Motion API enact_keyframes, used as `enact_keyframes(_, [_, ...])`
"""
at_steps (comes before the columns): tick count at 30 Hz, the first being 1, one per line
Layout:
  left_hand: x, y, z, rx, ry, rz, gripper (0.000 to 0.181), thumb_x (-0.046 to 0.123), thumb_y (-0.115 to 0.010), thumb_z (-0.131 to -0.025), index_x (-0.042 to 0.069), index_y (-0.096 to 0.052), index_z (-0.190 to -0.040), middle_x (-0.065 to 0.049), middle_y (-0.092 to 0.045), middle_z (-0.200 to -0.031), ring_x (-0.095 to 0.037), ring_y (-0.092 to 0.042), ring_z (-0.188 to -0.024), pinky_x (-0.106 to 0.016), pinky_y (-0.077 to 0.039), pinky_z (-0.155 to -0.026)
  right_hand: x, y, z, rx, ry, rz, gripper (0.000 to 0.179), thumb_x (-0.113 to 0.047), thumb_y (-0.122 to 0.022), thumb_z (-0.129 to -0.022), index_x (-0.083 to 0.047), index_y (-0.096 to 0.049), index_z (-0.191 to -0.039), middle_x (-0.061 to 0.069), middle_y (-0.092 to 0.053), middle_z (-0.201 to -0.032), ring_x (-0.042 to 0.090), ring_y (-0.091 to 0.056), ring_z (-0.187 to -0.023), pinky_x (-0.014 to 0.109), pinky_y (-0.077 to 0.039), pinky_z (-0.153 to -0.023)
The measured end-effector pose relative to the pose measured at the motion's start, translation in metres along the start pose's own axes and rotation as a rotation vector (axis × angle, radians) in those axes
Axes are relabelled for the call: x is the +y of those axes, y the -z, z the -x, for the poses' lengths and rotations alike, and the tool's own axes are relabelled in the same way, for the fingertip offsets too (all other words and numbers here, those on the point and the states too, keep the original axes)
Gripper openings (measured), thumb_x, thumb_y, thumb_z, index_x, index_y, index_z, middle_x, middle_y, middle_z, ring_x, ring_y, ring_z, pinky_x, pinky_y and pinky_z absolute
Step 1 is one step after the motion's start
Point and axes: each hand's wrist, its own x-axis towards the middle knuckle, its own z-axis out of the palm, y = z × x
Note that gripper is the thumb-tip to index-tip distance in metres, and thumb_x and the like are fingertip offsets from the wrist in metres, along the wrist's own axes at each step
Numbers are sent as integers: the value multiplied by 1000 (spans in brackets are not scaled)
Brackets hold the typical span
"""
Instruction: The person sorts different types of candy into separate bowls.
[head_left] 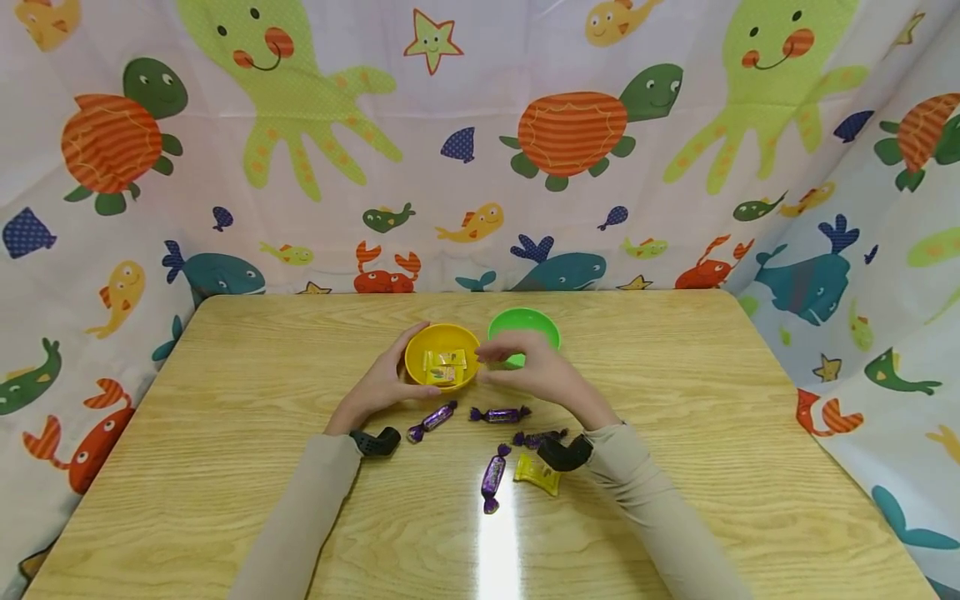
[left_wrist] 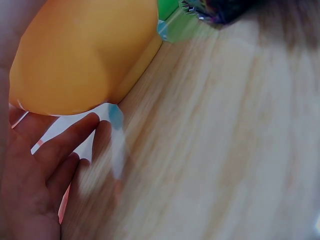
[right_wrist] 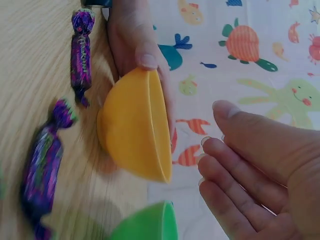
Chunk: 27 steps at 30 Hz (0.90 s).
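A yellow bowl [head_left: 411, 367] holds several yellow-wrapped candies [head_left: 444, 358]. My left hand [head_left: 380, 380] grips the bowl's left side, thumb along the near rim and fingers round the far side. In the left wrist view its fingers [left_wrist: 65, 142] lie against the bowl's wall. My right hand [head_left: 528, 367] hovers by the bowl's right rim, in front of the green bowl [head_left: 525, 318] and partly hiding it. In the right wrist view that hand [right_wrist: 265, 170] has thumb and fingertips apart, nothing between them, a gap away from the yellow bowl [right_wrist: 127, 122].
Several purple-wrapped candies [head_left: 492, 478] lie on the wooden table [head_left: 225, 467] in front of the bowls. A yellow-wrapped candy [head_left: 537, 474] lies close to the right wrist's black camera [head_left: 566, 452]. A curtain with sea animals [head_left: 480, 100] hangs behind the table.
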Motion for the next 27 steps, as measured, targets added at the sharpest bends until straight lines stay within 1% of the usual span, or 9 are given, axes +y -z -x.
enact_keyframes(4, [0, 0, 0, 3, -4, -1, 107, 33, -89, -75, 21, -22, -159, 4, -33, -157, -20, -29, -144, -50, -16, -120, 2, 12, 20, 29, -25, 17, 33, -12, -80, -84, -5, -73, -115, 7, -72, -108, 34, -65, -99, 52, -52, -91])
enact_keyframes(6, [0, 0, 0, 3, -3, -3, 107, 33, -89, -75, 21, -22, -159, 4, -33, -157, -19, -29, -144, -50, -16, -120, 3, 17, 31, 38, -31, 15, 35, -14, -82, -83, -5, -73, -115, 6, -73, -109, 33, -65, -99, 51, -52, -91])
enact_keyframes(9, [-1, 0, 0, 3, -4, -1, 107, 32, -89, -75, 22, -22, -159, 4, -33, -157, -19, -29, -144, -50, -16, -120, 6, 23, 45, 34, -42, -8, 40, -16, -84, -80, -6, -72, -117, 6, -72, -110, 32, -64, -101, 52, -51, -93])
enact_keyframes(13, [-2, 1, 0, 3, -2, -3, 108, 32, -89, -75, 22, -22, -159, 4, -32, -157, -19, -29, -144, -49, -16, -120, 13, 26, 65, 13, -55, -11, 45, -14, -86, -78, -9, -71, -120, 3, -71, -112, 24, -64, -102, 55, -50, -92])
enact_keyframes(16, [-2, 1, 0, 2, 2, -2, 108, 33, -89, -75, 23, -22, -159, 5, -32, -157, -19, -29, -144, -49, -17, -120, 19, 23, 80, -13, -57, -7, 46, -15, -86, -78, -8, -71, -121, 1, -72, -113, 21, -65, -101, 53, -51, -91])
enact_keyframes(19, [-2, 1, -1, 1, 5, -3, 108, 34, -89, -75, 25, -22, -159, 5, -32, -157, -18, -29, -144, -48, -17, -120, 24, 17, 93, -35, -46, -12, 48, -21, -87, -77, -7, -71, -121, -1, -72, -113, 20, -66, -99, 49, -54, -88])
enact_keyframes(21, [-2, 1, -1, 3, 5, -1, 108, 33, -89, -74, 26, -22, -158, 5, -32, -157, -18, -30, -144, -47, -18, -120, 28, 13, 100, -50, -39, -28, 50, -24, -87, -76, -5, -71, -120, 0, -72, -113, 21, -67, -99, 45, -54, -88])
enact_keyframes(23, [-2, 0, -1, 0, 2, -3, 108, 33, -89, -74, 26, -22, -158, 5, -32, -157, -18, -30, -144, -46, -18, -120, 32, 8, 108, -60, -51, -42, 49, -27, -87, -76, -7, -72, -119, -2, -72, -112, 19, -67, -99, 40, -54, -90])
enact_keyframes(27, [-2, 0, -1, -2, 1, 1, 108, 33, -89, -74, 25, -22, -159, 4, -31, -158, -19, -29, -145, -47, -18, -120, 41, -2, 120, -88, -68, -89, 47, -26, -87, -76, -9, -73, -117, -2, -72, -111, 17, -67, -101, 33, -51, -96])
